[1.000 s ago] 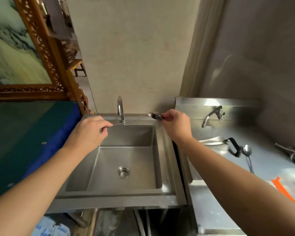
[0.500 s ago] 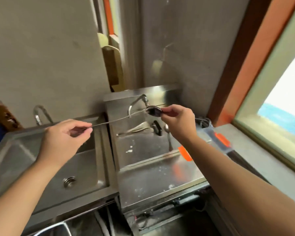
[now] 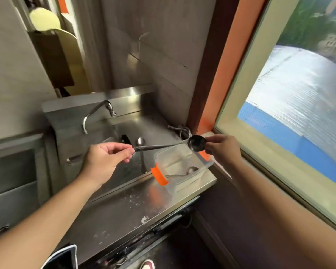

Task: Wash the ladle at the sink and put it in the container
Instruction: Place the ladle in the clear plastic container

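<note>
**Ladle held at both ends above the clear container**

The left hand pinches the end of the ladle's handle between thumb and fingertips; its grip is narrow and closed on the handle. The right hand holds the far rim of the bowl with its fingertips, so both grips are closed on the same utensil. The ladle hangs in the air, roughly level, with the handle to the left and the dark round bowl to the right, tilted towards the camera. It touches nothing but the two hands.

Directly below the bowl end stands the container, a clear plastic box with orange clips on its near-left and far-right sides. It rests at the right-hand edge of the steel table, close to the window frame. A spoon-like utensil lies inside it.

Behind the ladle's handle, a spoon lies in the shallow steel basin, beside a dark object that cannot be identified. A curved tap projects from the basin's back wall. The deeper sink lies at the left edge of the view, well apart from the ladle. White specks mark the table's near surface.
</note>
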Demonstrator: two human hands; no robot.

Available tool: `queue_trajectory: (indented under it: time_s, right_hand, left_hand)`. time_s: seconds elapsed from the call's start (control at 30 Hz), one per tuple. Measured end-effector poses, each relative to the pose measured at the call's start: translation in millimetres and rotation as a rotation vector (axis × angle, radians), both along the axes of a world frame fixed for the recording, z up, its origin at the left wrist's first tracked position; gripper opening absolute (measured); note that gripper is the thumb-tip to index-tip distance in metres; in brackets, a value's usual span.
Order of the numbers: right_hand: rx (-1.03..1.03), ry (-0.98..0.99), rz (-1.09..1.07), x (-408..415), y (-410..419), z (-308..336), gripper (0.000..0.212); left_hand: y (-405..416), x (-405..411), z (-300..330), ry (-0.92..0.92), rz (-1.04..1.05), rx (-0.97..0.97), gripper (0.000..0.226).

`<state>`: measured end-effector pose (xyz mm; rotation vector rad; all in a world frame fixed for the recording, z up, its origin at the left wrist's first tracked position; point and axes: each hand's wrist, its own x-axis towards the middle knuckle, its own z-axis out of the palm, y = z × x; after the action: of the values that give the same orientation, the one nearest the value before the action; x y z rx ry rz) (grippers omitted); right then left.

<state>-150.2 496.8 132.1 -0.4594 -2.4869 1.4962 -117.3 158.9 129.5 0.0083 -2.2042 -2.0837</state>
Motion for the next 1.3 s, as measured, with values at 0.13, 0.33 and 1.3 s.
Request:
queue_trajectory:
  time_s: [0.13, 0.33, 1.3]
  right_hand:
    - [0.050, -0.094, -0.047, -28.6, 13.3, -18.1, 0.028]
    - [0.106, -0.188, -0.052, -66.4, 11.0, -41.9, 0.018]
    - [0.427, -0.462, 0.544, -126.8, 19.3, -115.4, 0.034]
  left_hand:
    - [19.2, -33.2, -25.2, -0.164, -0.042, 0.064, 0.007]
    - [21.0, -70.4, -46.7, -0.330, -0.041, 0.154, 0.003]
    - [97.7, -20.1, -92.3, -0.532, 0.409, 0.261, 0.016]
